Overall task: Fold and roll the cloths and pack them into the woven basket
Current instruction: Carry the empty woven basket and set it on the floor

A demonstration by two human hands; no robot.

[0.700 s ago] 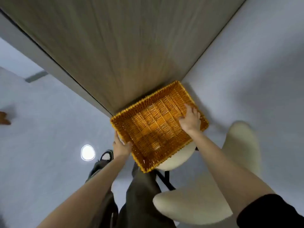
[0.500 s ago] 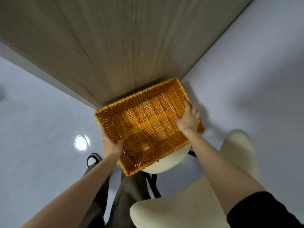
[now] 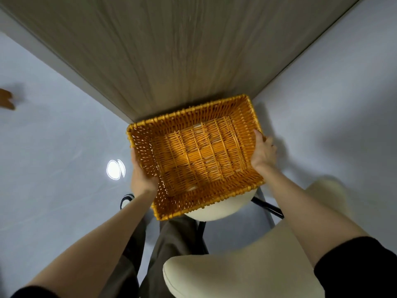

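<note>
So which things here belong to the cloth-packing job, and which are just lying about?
Job: woven basket, empty; left hand and right hand, each gripping a side of it. No cloths in view.
Lying about: cream seat under the basket; cream cushion nearer; wooden surface; brown object at the left edge.

Woven basket [image 3: 193,119]: bright orange-amber throughout. Its walls are an open upright weave with pale gaps, and its base has alternating blocks of strands that read as a loose checker. Tabletop [image 3: 171,50]: grey-brown wood grain in long streaks. Floor [image 3: 53,147]: pale bluish grey, with one white round glare spot [image 3: 116,169]. Chair seat [image 3: 217,209]: cream; chair frame [image 3: 268,208]: black. My trousers [image 3: 171,239]: dark olive-brown. My right sleeve [image 3: 361,269] and left sleeve [image 3: 32,292]: black. My shoe [image 3: 126,200]: black with white.
</note>
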